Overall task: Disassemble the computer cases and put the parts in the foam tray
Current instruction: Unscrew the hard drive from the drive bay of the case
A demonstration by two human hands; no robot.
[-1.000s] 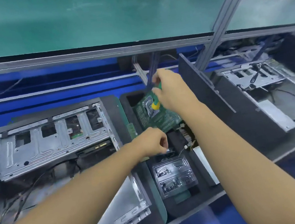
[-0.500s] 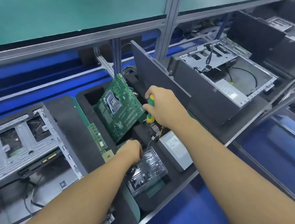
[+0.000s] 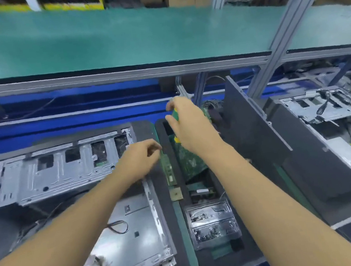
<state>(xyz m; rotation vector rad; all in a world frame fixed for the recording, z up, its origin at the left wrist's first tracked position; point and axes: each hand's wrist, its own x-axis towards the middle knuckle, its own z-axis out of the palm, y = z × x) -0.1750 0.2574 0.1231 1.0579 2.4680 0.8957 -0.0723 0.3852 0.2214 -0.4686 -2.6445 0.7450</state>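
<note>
My right hand (image 3: 188, 124) grips a green and yellow screwdriver (image 3: 177, 139) above the green motherboard (image 3: 190, 159), which lies tilted in the black foam tray (image 3: 161, 134). My left hand (image 3: 139, 159) hovers over the tray's left edge, fingers loosely curled, holding nothing I can see. It is close to the upright green memory stick (image 3: 168, 171) in its slot. An opened computer case (image 3: 59, 169) with a silver drive cage lies to the left. A clear box of screws (image 3: 212, 223) sits in the tray's near end.
A black side panel (image 3: 255, 127) leans to the right of the tray. Beyond it lies a second opened case (image 3: 333, 126). A green shelf (image 3: 114, 40) on an aluminium frame runs overhead. The blue conveyor (image 3: 69, 123) runs behind the cases.
My right hand with the screwdriver has risen over the motherboard's far end. My left hand has moved from the screw box up to the memory stick. The camera swung back left.
</note>
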